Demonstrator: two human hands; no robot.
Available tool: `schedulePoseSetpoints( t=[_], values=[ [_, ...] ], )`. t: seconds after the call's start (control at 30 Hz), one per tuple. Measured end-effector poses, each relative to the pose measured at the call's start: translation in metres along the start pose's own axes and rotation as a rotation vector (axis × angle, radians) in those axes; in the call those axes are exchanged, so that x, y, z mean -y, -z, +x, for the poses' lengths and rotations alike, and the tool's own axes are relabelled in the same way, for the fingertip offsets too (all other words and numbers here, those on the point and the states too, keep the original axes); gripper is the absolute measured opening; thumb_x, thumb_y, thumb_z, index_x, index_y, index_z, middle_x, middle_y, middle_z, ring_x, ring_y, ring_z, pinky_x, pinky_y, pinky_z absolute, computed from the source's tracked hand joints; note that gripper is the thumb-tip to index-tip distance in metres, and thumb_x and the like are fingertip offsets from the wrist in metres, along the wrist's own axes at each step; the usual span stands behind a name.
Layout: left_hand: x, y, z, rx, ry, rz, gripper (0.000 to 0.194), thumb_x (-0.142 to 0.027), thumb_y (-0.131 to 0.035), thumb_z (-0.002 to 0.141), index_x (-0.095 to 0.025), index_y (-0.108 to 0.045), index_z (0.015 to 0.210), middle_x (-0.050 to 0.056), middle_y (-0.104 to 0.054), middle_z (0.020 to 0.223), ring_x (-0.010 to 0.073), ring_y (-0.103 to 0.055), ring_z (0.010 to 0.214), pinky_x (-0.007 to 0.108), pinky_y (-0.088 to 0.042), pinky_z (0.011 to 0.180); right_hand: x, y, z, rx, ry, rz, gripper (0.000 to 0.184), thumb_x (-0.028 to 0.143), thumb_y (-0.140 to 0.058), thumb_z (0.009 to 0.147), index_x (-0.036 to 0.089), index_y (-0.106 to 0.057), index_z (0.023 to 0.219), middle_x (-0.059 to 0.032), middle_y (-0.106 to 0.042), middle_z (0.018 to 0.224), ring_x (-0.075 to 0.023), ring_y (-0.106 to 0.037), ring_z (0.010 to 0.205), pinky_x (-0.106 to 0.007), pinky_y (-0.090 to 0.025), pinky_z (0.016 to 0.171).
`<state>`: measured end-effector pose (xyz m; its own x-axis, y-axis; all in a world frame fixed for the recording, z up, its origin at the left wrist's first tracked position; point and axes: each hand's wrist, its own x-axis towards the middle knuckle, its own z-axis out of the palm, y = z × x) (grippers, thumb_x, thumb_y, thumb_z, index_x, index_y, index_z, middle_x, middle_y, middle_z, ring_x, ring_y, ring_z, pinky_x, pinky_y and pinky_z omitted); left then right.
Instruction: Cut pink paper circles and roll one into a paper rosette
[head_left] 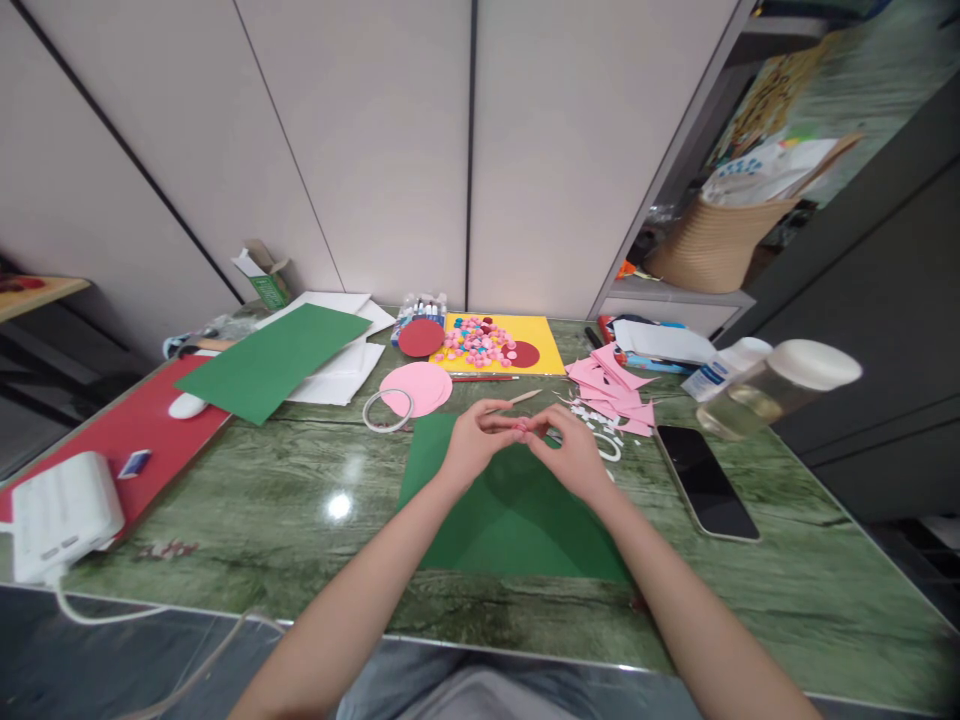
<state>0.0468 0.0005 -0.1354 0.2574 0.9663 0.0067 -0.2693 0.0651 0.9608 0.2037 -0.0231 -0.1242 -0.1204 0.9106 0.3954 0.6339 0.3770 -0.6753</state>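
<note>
My left hand (pixel 478 438) and my right hand (pixel 568 448) meet above a green paper sheet (pixel 517 530). Pinched between the fingertips of both is a small pink piece (pixel 522 426), mostly covered, so its kind is unclear. Just beyond the hands lies a pointed wooden stick (pixel 525 396). Partly hidden behind my right hand are a white loop handle (pixel 609 447) and small white paper bits (pixel 600 420). Farther back, a pile of small pink, blue and red pieces (pixel 476 342) rests on a yellow sheet (pixel 551 345).
Pink paper circles (pixel 420 388) and a white ring (pixel 388 411) lie left of the hands, with pink scraps (pixel 611 390) to the right. A phone (pixel 706 482) and clear bottle (pixel 776 390) stand farther right. Another green sheet (pixel 277 360) and white adapter (pixel 67 510) occupy the left.
</note>
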Motion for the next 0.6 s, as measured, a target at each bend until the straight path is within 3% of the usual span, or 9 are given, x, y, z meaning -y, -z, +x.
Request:
schedulePoseSetpoints(
  t=[0.4, 0.6],
  values=[
    [0.012, -0.001, 0.001, -0.050, 0.121, -0.217, 0.041, -0.021, -0.078, 0.053, -0.012, -0.058, 0.088, 0.007, -0.071, 0.078, 0.0156, -0.066, 0.072, 0.035, -0.047, 0.083, -0.013, -0.012, 0.001, 0.006, -0.168, 0.250, 0.013, 0.033, -0.060, 0.075, 0.020, -0.058, 0.073, -0.0020, -0.059, 0.075, -0.0178, -0.057, 0.072, -0.031, -0.046, 0.068],
    [0.007, 0.005, 0.003, 0.006, 0.108, -0.065, 0.039, -0.021, -0.079, 0.051, -0.013, -0.059, 0.084, 0.007, -0.071, 0.074, 0.0177, -0.067, 0.071, 0.036, -0.050, 0.079, -0.007, -0.003, 0.002, 0.102, -0.100, 0.166, 0.012, 0.033, -0.058, 0.076, 0.021, -0.060, 0.074, -0.0024, -0.060, 0.077, -0.0176, -0.057, 0.074, -0.031, -0.044, 0.069]
  ],
)
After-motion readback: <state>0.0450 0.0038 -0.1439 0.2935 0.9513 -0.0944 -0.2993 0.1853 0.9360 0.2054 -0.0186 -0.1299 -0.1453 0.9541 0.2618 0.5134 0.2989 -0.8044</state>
